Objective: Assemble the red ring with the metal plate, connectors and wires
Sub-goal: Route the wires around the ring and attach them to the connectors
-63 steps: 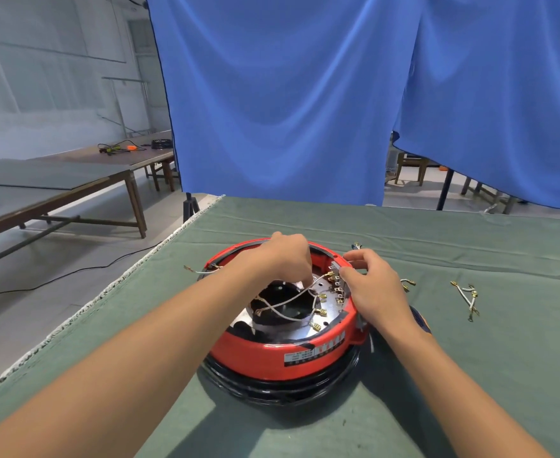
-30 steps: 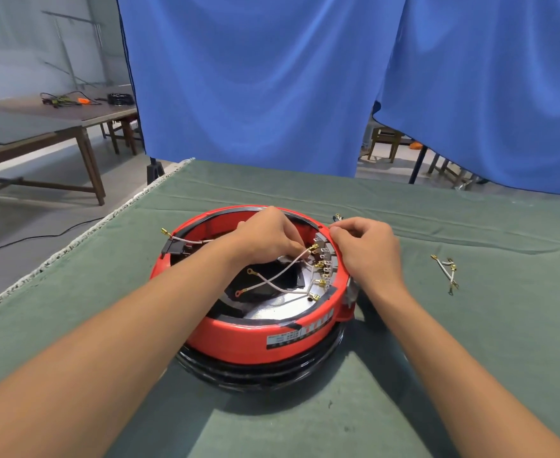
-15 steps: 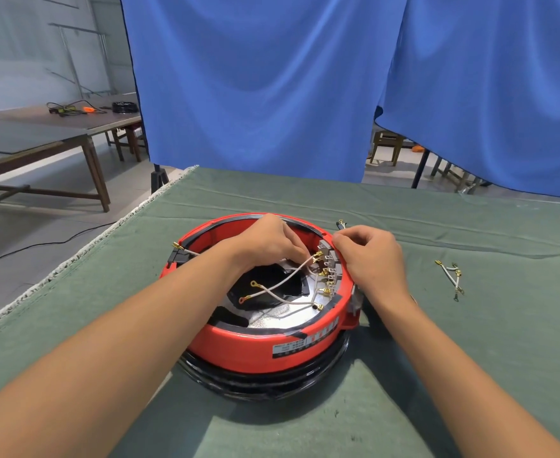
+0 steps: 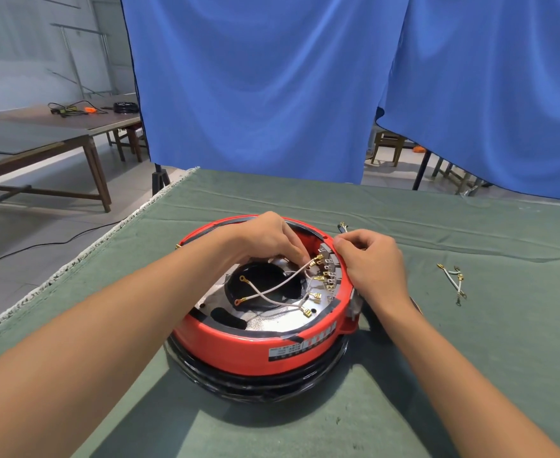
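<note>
While the red ring [image 4: 239, 345] sits on the bench [image 4: 470, 375] beneath both wrists, the left hand [image 4: 265, 238] pinches a limp white wire [image 4: 272, 287] at its connector [image 4: 315, 261]; the right hand [image 4: 371, 259] pinches the rim; best gripped by the stiff terminal.

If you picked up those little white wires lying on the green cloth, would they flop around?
Probably yes. The spare wires look thin and already lie bent and crossed on the green cloth, so they would likely droop. They seem very light. Their small metal ends might snag each other and lift together.
</note>
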A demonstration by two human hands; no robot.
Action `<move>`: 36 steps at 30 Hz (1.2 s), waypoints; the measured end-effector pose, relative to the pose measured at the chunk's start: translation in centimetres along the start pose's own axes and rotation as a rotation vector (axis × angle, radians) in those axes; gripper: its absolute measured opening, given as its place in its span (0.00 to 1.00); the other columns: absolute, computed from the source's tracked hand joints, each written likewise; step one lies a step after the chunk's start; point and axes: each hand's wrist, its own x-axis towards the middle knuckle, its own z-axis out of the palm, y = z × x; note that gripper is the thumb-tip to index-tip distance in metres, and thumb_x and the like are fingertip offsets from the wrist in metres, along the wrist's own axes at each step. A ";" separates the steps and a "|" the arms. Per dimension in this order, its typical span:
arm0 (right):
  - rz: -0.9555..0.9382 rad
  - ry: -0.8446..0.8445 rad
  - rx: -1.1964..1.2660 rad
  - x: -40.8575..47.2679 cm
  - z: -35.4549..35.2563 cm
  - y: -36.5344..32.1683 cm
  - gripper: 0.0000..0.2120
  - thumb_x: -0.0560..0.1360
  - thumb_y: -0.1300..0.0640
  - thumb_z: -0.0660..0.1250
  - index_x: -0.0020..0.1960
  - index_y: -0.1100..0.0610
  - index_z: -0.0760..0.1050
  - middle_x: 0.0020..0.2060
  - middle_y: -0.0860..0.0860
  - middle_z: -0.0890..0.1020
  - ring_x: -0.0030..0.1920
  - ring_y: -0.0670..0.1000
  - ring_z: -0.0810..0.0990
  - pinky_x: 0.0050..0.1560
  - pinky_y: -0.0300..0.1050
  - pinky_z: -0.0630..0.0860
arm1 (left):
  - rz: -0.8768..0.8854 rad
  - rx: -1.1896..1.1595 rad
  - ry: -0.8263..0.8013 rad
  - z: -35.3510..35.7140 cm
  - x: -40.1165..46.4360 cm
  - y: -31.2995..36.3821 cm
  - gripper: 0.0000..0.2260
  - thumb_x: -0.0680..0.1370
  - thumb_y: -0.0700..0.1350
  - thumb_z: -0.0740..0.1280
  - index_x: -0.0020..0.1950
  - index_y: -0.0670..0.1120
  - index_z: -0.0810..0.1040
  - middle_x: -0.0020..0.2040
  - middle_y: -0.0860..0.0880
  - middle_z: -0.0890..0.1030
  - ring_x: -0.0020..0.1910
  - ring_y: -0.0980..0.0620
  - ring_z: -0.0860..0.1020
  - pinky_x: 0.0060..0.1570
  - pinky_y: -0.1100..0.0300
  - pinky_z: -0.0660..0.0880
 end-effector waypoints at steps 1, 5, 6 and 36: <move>-0.002 0.003 0.000 0.0 0.0 0.0 0.07 0.74 0.54 0.67 0.43 0.51 0.83 0.38 0.45 0.84 0.43 0.47 0.81 0.42 0.44 0.77 | -0.011 -0.003 -0.014 -0.2 0.1 0.1 0.04 0.70 0.36 0.74 0.38 0.44 0.85 0.26 0.52 0.81 0.23 0.60 0.75 0.26 0.71 0.71; 0.003 -0.009 0.014 0.0 0.0 -0.1 0.08 0.75 0.54 0.67 0.44 0.53 0.84 0.38 0.46 0.84 0.42 0.49 0.82 0.45 0.50 0.80 | -0.036 0.046 -0.061 -0.4 0.5 0.5 0.04 0.71 0.37 0.74 0.38 0.45 0.85 0.26 0.53 0.80 0.23 0.60 0.76 0.26 0.70 0.71; 0.004 -0.010 0.018 0.0 0.0 -0.1 0.08 0.75 0.54 0.67 0.44 0.53 0.84 0.38 0.47 0.84 0.42 0.49 0.82 0.45 0.51 0.80 | -0.036 0.054 -0.064 -0.5 0.6 0.5 0.05 0.70 0.37 0.74 0.37 0.46 0.85 0.27 0.53 0.81 0.24 0.60 0.76 0.28 0.69 0.72; 0.028 0.002 0.043 -0.1 0.2 -0.2 0.06 0.73 0.54 0.67 0.41 0.51 0.83 0.37 0.46 0.84 0.43 0.50 0.82 0.48 0.53 0.79 | -0.076 0.155 -0.102 -0.4 1.6 1.1 0.08 0.72 0.39 0.72 0.34 0.49 0.83 0.29 0.53 0.82 0.34 0.52 0.79 0.42 0.58 0.77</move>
